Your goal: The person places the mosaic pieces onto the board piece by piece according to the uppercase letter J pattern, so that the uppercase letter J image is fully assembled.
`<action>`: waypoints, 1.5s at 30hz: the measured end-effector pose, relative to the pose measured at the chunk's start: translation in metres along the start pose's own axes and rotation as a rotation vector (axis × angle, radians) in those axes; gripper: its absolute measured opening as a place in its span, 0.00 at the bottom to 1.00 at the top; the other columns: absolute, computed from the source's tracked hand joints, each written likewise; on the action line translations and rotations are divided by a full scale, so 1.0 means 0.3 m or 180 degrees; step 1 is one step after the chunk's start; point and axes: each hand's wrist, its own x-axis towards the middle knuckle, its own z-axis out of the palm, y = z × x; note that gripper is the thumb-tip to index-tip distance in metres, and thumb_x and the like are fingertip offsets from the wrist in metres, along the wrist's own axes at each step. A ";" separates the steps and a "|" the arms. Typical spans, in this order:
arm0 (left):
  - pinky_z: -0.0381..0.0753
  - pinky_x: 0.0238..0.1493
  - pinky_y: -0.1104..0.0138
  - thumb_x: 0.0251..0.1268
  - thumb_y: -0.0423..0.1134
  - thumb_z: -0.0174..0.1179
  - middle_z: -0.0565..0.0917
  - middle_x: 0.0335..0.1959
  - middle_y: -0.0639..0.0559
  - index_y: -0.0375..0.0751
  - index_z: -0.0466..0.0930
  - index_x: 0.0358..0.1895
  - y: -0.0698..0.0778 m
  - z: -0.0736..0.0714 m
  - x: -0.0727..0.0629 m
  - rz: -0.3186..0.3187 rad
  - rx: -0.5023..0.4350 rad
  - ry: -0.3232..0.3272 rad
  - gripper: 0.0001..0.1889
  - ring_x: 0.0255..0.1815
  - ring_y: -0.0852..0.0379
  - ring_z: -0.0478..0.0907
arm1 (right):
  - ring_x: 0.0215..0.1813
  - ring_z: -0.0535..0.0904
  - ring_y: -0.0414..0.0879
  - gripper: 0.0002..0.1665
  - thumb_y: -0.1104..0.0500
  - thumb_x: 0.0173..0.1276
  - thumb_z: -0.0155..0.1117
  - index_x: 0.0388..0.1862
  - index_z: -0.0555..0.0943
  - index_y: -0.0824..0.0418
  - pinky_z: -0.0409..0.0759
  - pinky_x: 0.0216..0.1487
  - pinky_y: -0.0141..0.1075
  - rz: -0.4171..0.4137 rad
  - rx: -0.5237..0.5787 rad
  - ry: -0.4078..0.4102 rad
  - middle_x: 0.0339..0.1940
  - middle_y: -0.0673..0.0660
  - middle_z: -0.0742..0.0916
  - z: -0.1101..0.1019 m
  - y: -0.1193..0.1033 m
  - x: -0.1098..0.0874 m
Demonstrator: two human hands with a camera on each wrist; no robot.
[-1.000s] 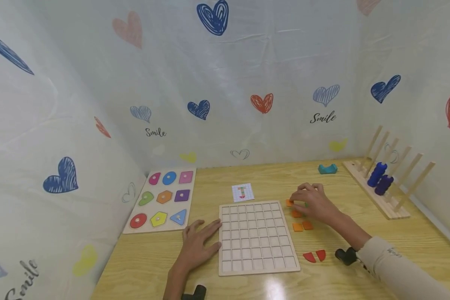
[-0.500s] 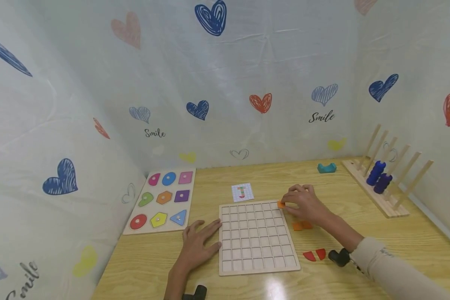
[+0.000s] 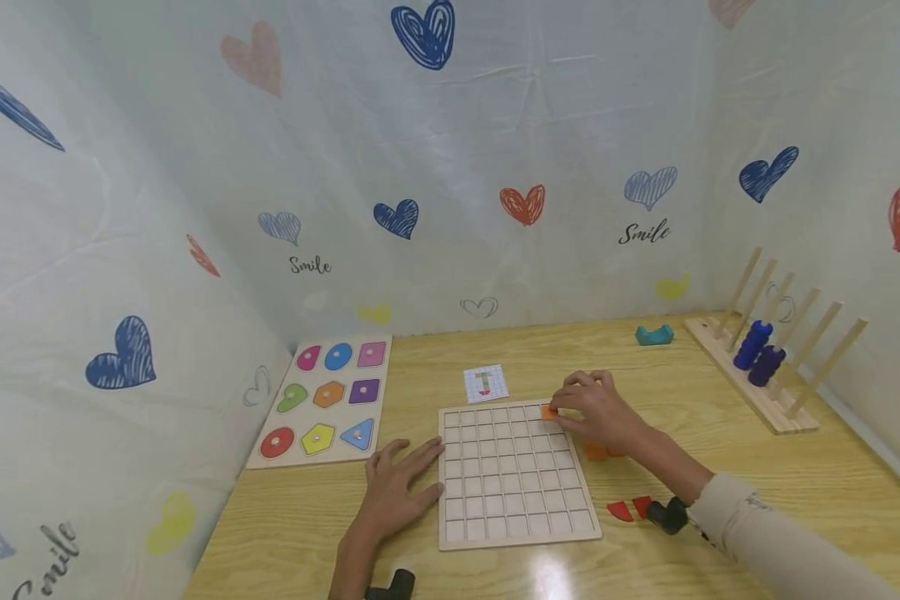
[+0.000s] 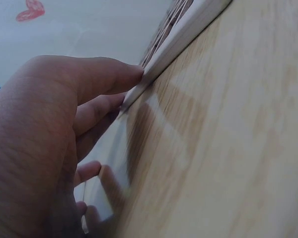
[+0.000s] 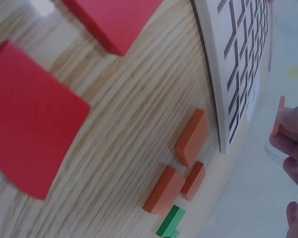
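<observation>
A wooden grid board (image 3: pixel 510 475) lies flat on the table. My left hand (image 3: pixel 401 492) rests beside it, fingertips and thumb touching its left edge; the left wrist view shows the thumb (image 4: pixel 114 74) against the board's side. Over the board's far right corner, my right hand (image 3: pixel 596 412) pinches an orange square tile (image 3: pixel 548 412). In the right wrist view that tile (image 5: pixel 279 116) stands on edge between thumb and fingers. Right of the board lie orange tiles (image 5: pixel 192 136), green pieces (image 5: pixel 171 220) and two red quarter-round pieces (image 3: pixel 620 511).
A pattern card (image 3: pixel 485 383) lies behind the board. At left is a shape puzzle (image 3: pixel 378 392) with knobbed pieces. A pegged wooden stand (image 3: pixel 795 421) with blue and purple pieces stands at right, near a teal curved piece (image 3: pixel 654 336).
My right hand has picked up an orange tile from beside the board and carried it left over the board's far right corner. The left hand has stayed in place.
</observation>
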 end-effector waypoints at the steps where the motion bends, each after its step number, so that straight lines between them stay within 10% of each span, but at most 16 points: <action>1: 0.40 0.67 0.39 0.62 0.53 0.62 0.71 0.71 0.67 0.57 0.74 0.70 0.000 0.000 0.000 0.0000 0.0006 0.0000 0.30 0.73 0.41 0.57 | 0.47 0.76 0.51 0.11 0.60 0.53 0.81 0.35 0.90 0.55 0.63 0.50 0.59 -0.0007 -0.0004 -0.0008 0.36 0.49 0.89 0.002 -0.004 0.002; 45: 0.44 0.65 0.38 0.64 0.54 0.60 0.72 0.71 0.66 0.56 0.74 0.70 0.003 -0.003 -0.004 0.0094 0.0067 0.0065 0.30 0.72 0.40 0.59 | 0.47 0.76 0.47 0.09 0.55 0.57 0.79 0.36 0.90 0.55 0.64 0.49 0.54 -0.0300 0.0067 0.0011 0.34 0.45 0.90 0.145 -0.106 0.106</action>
